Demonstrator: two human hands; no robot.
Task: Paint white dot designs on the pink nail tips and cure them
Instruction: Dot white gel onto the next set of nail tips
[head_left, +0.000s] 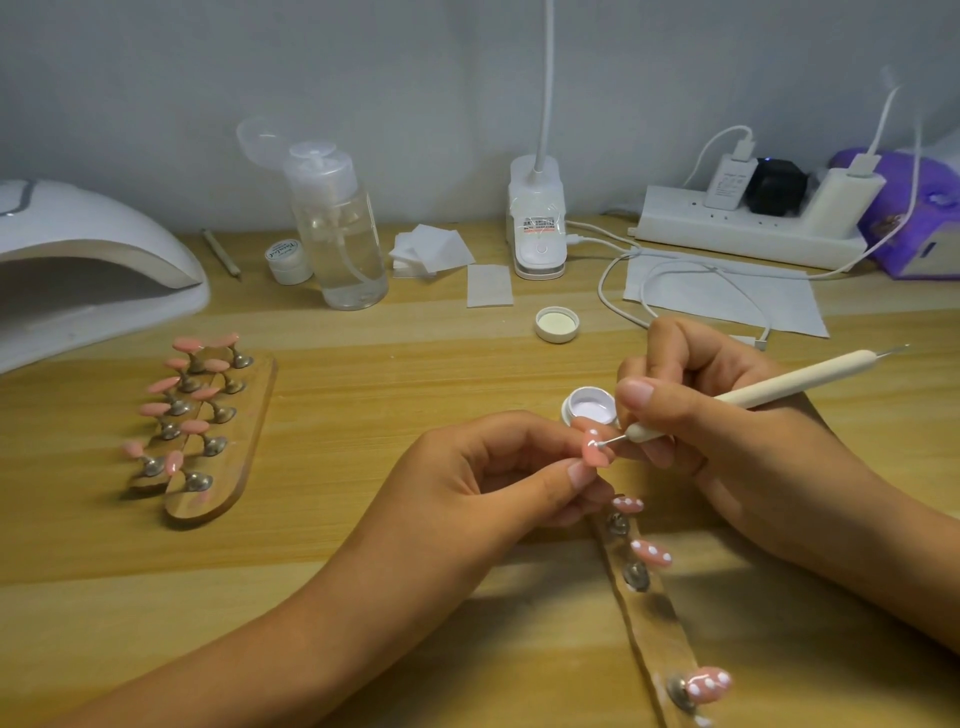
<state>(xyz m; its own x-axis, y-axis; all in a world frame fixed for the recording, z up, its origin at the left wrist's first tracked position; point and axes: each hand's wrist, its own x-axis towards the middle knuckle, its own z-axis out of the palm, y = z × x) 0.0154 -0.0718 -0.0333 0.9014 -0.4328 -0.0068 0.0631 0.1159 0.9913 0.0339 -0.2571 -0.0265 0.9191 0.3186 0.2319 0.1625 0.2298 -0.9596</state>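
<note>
My left hand (498, 473) pinches a pink nail tip (593, 448) between thumb and fingers. My right hand (727, 431) grips a white dotting tool (779, 391), and its metal point touches that tip, which carries small white dots. Just behind sits an open jar of white gel (591, 405). A wooden holder strip (655, 631) runs toward me below my hands, with three dotted pink tips (652, 552) on its stands. Two more wooden holders (218, 447) at the left carry several plain pink tips. The white curing lamp (88, 265) stands at the far left.
At the back are a clear pump bottle (343, 228), a small white jar (288, 260), a stack of wipes (431, 249), a lamp base (537, 223), a power strip (748, 223) with cables and a purple pack (919, 213). The jar lid (557, 323) and paper sheet (727, 296) lie mid-table.
</note>
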